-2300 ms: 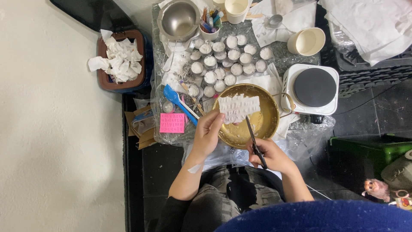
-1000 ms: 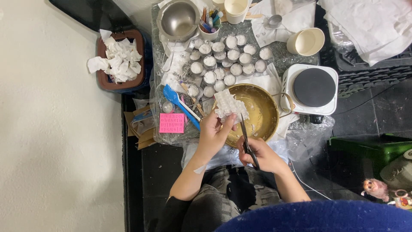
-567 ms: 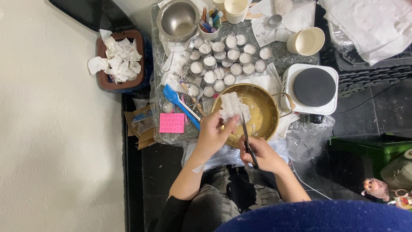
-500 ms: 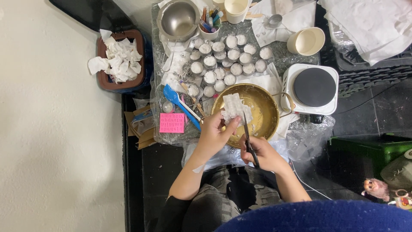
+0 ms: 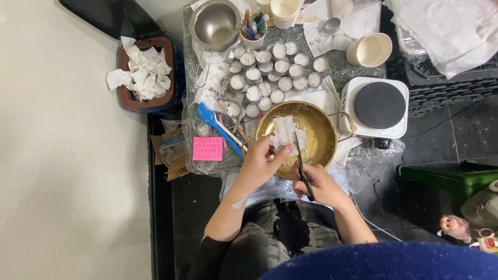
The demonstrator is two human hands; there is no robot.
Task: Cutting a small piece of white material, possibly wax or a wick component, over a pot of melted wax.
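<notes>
While your left hand gripped the white slab over the brass bowl, your right hand closed on scissors — blades pointing away, apparently just right of it.

Hot plate, blue spatula, wastebasket

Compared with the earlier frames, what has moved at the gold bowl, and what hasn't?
The left hand has turned the white bumpy slab from lying crosswise to lengthwise and drawn it toward the near rim of the gold bowl. The right hand brought the scissors up beside it. Both grips stayed; the small cups and hot plate did not move.
</notes>
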